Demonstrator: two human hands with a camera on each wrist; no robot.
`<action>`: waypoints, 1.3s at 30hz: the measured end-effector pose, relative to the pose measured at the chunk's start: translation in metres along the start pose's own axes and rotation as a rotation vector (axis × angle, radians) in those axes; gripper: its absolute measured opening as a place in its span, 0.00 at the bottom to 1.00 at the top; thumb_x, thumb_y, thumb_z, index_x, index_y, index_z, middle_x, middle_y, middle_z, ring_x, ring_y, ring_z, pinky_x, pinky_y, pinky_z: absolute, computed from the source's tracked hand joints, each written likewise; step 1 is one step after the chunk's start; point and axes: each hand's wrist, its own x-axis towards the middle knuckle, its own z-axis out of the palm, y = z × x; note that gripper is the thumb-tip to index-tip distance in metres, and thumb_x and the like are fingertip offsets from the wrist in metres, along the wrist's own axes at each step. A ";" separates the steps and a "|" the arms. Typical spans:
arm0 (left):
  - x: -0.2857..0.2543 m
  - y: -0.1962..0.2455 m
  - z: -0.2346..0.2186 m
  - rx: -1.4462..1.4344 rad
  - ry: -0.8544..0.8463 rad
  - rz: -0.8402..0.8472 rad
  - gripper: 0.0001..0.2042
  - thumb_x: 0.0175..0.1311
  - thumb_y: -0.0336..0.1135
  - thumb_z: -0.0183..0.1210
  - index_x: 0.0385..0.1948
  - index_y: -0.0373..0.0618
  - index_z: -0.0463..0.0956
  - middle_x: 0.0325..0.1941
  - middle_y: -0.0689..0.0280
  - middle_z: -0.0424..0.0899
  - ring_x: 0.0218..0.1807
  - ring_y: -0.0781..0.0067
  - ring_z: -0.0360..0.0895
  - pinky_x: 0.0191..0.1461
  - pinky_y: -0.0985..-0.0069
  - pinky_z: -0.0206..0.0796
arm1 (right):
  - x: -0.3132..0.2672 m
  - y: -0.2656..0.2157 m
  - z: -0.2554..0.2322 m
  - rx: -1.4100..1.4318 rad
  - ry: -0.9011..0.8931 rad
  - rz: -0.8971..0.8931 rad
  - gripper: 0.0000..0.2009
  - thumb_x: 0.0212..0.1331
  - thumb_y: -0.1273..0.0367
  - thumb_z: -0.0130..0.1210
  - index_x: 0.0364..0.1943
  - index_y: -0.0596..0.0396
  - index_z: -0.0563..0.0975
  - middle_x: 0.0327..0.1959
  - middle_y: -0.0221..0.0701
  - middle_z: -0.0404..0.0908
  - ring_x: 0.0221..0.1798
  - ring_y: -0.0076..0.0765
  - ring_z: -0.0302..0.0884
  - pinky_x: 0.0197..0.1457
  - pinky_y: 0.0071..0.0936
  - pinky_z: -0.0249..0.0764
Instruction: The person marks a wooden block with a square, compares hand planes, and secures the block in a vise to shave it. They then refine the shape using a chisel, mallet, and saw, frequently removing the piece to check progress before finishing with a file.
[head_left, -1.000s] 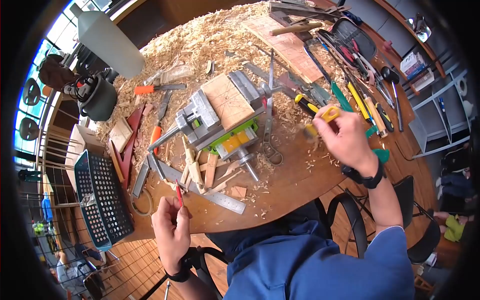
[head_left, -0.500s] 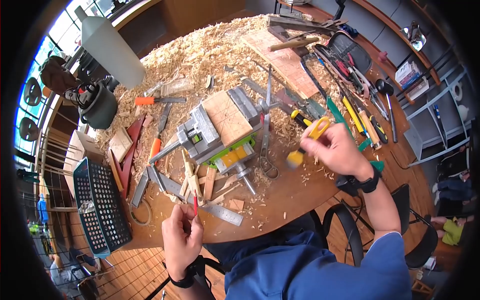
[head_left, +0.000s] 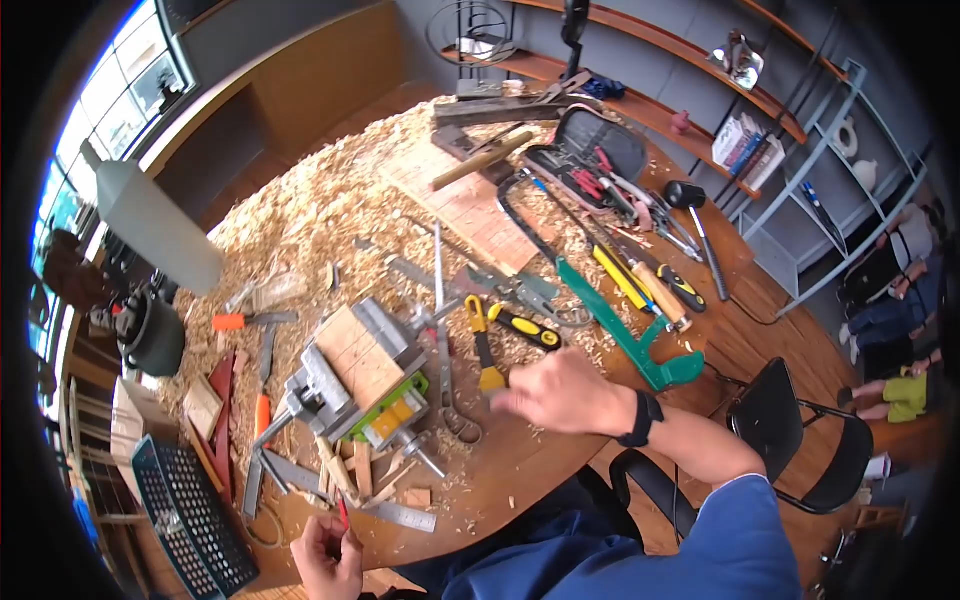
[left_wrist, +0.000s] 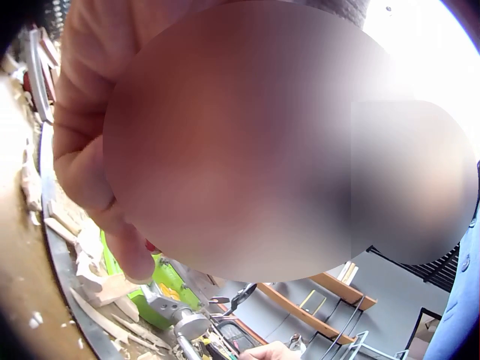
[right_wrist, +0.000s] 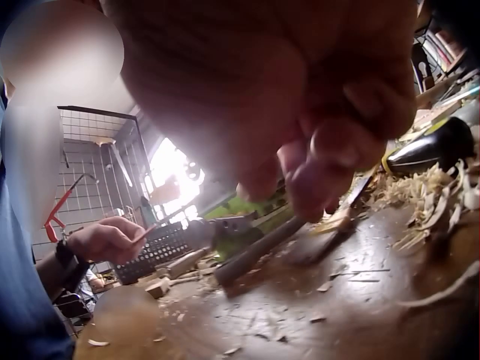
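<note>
Listing first what differs, we note the yellow-and-black brush-like tool (head_left: 482, 345): half a second ago it was up in the right hand (head_left: 565, 392), pinched by its yellow loop; now it lies on the workbench (head_left: 480, 490), loop pointing away from the person, just beside the vise.

Right hand: low over the bench at the tool's near end. We see its fingers bent in the right wrist view, but blur and overlap keep us from telling whether they touch or pinch anything.

Left hand (head_left: 326, 560): unchanged in its grasp. Thumb and fingers pinch a slim red pencil-like stick (head_left: 344, 513), tip upward, near the front edge.

Workpiece: one square wooden block (head_left: 357, 350), faint lines on its face, seated between the grey plates of the vise (head_left: 333, 378).

Around these: a steel rule (head_left: 408, 516) near the left hand; wood offcuts (head_left: 362, 470) beside the vise; a green-handled saw (head_left: 620, 325) beyond the right hand; a broad heap of shavings (head_left: 290, 215) at the back.

Meaning, in our judgement: brushing looks paused or finished, the marking stick stays ready, and the lined block remains held for further work.
</note>
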 end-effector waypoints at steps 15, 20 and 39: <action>0.006 0.034 0.063 -0.020 -0.192 0.381 0.11 0.60 0.20 0.65 0.44 0.39 0.87 0.29 0.62 0.85 0.26 0.68 0.84 0.30 0.73 0.78 | -0.016 -0.119 0.027 0.193 -0.130 -0.498 0.25 0.64 0.71 0.60 0.65 0.71 0.78 0.44 0.41 0.86 0.46 0.45 0.86 0.51 0.38 0.81; 0.008 0.016 0.044 -0.002 -0.093 0.459 0.12 0.61 0.21 0.68 0.46 0.39 0.87 0.32 0.61 0.88 0.25 0.68 0.84 0.30 0.73 0.79 | -0.012 -0.124 0.034 0.365 -0.085 -0.423 0.27 0.55 0.81 0.59 0.64 0.68 0.78 0.36 0.40 0.83 0.36 0.46 0.84 0.43 0.40 0.83; 0.063 -0.029 -0.136 0.875 0.556 0.112 0.22 0.64 0.15 0.55 0.61 0.37 0.79 0.54 0.45 0.80 0.56 0.35 0.79 0.60 0.51 0.73 | 0.022 -0.087 -0.015 0.200 0.133 -0.132 0.05 0.61 0.72 0.70 0.33 0.50 0.83 0.28 0.33 0.82 0.25 0.45 0.83 0.28 0.39 0.76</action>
